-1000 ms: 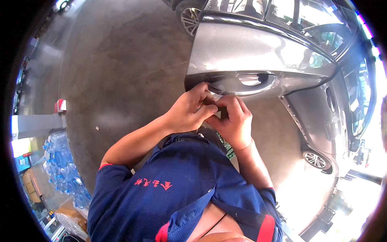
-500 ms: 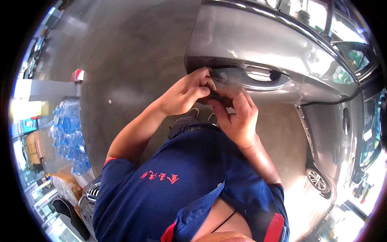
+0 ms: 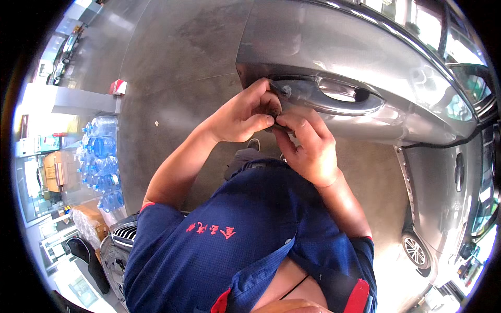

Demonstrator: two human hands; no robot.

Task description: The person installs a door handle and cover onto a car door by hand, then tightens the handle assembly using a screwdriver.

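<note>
Both of my hands meet just below the left end of the door handle (image 3: 346, 109) on a grey car door (image 3: 302, 39). My left hand (image 3: 241, 116) is closed, with its thumb and curled fingers around a small dark piece (image 3: 277, 118). On the other side of that piece, my right hand (image 3: 312, 146) pinches with thumb and forefinger. Most of the piece is hidden by my fingers, so its kind cannot be made out. A dull, smudged patch (image 3: 286, 91) shows on the door beside my left fingertips.
The door stands open out from the grey car body (image 3: 438, 182), whose wheel (image 3: 416, 250) shows at lower right. To the left are stacked blue water bottles (image 3: 102, 156), a red and white box (image 3: 118, 87) and a car front with a grille (image 3: 124, 233).
The view has shifted slightly, moving the surroundings on the left rightward. My left thumb and fingers have changed position around the small dark piece; both hands stay beside the door handle.
</note>
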